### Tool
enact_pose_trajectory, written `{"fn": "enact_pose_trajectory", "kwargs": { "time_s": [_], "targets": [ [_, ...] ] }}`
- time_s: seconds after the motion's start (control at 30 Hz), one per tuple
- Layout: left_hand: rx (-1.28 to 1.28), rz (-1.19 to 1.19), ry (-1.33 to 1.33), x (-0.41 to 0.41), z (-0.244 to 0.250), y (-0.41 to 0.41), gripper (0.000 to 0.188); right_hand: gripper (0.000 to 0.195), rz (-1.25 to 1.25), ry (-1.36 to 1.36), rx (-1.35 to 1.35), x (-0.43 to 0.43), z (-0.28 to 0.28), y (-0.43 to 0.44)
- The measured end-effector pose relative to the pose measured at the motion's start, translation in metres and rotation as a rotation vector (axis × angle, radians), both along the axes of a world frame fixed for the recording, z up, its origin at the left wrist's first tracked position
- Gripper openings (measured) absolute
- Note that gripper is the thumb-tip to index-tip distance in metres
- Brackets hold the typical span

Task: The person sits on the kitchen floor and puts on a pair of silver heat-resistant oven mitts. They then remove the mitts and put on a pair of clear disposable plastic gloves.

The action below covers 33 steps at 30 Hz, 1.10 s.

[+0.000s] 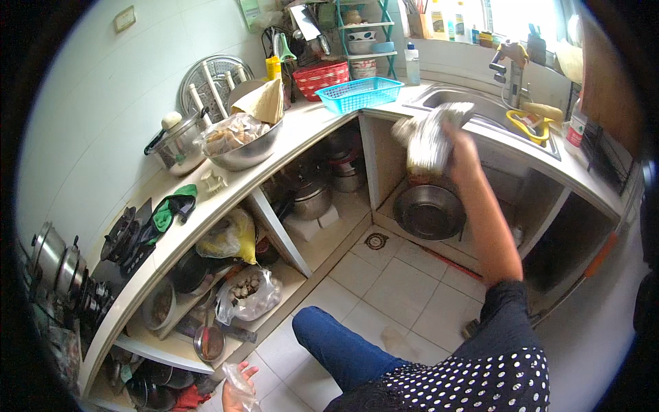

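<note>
Blurred by motion, a shiny silvery packet or bag point(430, 141) is in my right hand point(459, 154), raised in front of the sink's edge. Its exact kind cannot be told. Below it, a dark metal basin point(429, 212) stands in the open cabinet under the sink. At the bottom of the view my left hand point(238, 389) holds a crumpled clear plastic bag point(240, 385), beside the lower shelf. Near that hand are a small lidded pan point(209, 343) and a plastic bag of garlic-like bulbs point(249, 291) on the shelf.
A blue plastic basket point(360, 94), a red woven basket point(322, 80) and a large steel bowl point(247, 154) stand on the counter point(304, 131). The steel sink point(479, 103) is at the right. A floor drain point(376, 241) lies among the tiles, and a partition point(282, 234) divides the open cabinets.
</note>
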State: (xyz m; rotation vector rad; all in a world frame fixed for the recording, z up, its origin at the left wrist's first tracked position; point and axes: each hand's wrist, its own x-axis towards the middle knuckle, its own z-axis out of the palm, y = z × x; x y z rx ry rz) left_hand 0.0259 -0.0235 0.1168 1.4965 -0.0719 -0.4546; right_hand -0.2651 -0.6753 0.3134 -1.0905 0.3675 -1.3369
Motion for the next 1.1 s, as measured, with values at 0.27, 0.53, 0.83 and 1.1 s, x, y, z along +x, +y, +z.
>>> {"fn": "enact_pose_trajectory", "kwargs": {
  "time_s": [0.27,0.53,0.83,1.1],
  "targets": [
    [0.006,0.175,0.172,0.028,-0.077,0.031,0.058,0.062,-0.408,0.018,0.200,-0.104,0.083,-0.127],
    [-0.073,0.154,0.372,0.013,-0.128,0.129,0.056,0.034,0.576,0.856,-0.009,0.005,-0.208,0.066],
    [0.336,0.084,0.462,-0.044,-0.152,0.164,0.042,0.035,0.907,1.793,-0.805,-0.007,-0.628,0.192],
    [0.458,-0.014,0.455,-0.067,-0.163,0.161,0.046,0.037,0.056,2.045,-0.103,0.048,-0.621,0.244]
  ]
}}
